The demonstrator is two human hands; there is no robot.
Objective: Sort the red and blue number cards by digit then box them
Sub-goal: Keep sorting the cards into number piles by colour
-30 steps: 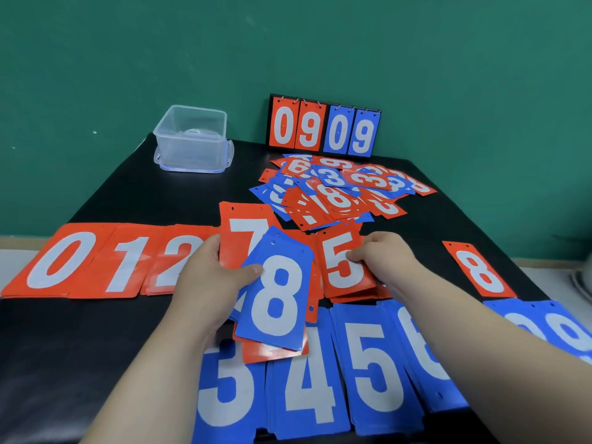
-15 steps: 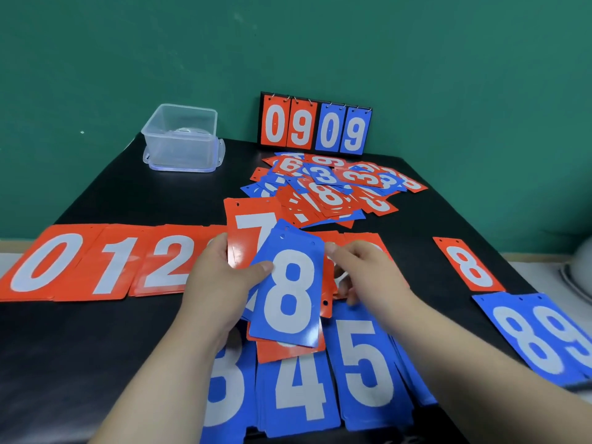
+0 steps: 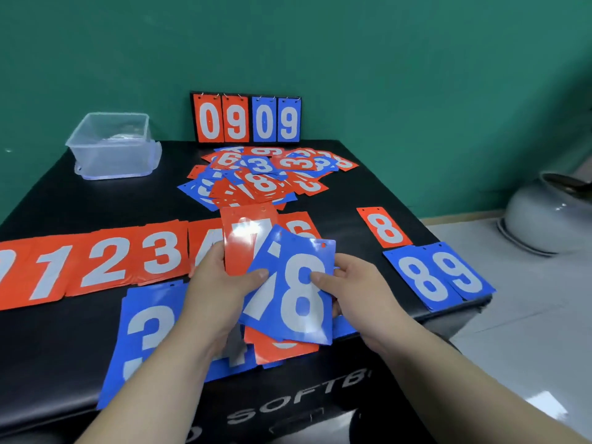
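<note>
My left hand (image 3: 221,283) grips a fanned stack of cards: a red 7 (image 3: 246,238) behind, a blue 7 under the thumb, and a blue 8 (image 3: 301,293) on top. My right hand (image 3: 355,283) pinches the blue 8 at its right edge, thumb on the digit. Red piles 0 to 4 (image 3: 102,261) lie in a row at the left, and a red 6 (image 3: 301,225) peeks out behind the stack. A blue 3 pile (image 3: 147,334) lies in front. A red 8 (image 3: 386,227) and blue 8 and 9 piles (image 3: 439,277) lie at the right.
A heap of unsorted red and blue cards (image 3: 262,177) covers the middle back of the black table (image 3: 96,200). A clear plastic box (image 3: 112,145) stands at the back left. A scoreboard reading 0909 (image 3: 246,118) leans on the green wall. A grey pot (image 3: 551,213) sits on the floor at right.
My right hand left the red 5 pile and took hold of the blue 8 on the stack. The view shifted right, so the red 3 and 4 piles now show.
</note>
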